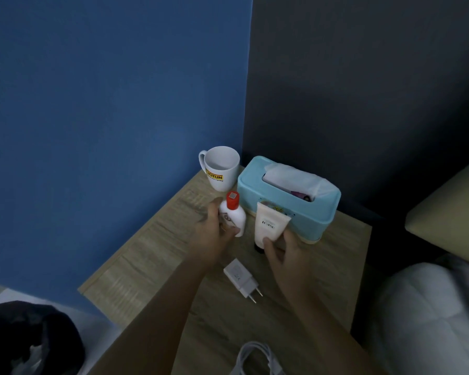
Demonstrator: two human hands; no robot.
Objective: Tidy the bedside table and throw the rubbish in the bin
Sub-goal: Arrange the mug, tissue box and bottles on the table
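Note:
On the wooden bedside table (152,255), my left hand (214,228) grips a small white bottle with a red cap (233,212), held upright. My right hand (282,253) holds a cream tube (270,226) standing on its dark cap, right in front of the light blue tissue box (287,193). A white mug with a yellow label (221,167) stands at the table's back corner. A white plug adapter (241,278) lies flat between my forearms. A coiled white cable (257,358) sits at the near edge.
A blue wall runs along the table's left side and a dark wall behind it. A bed with white bedding (431,315) and a beige headboard (450,209) lies to the right. A black bin bag (30,339) sits on the floor at lower left.

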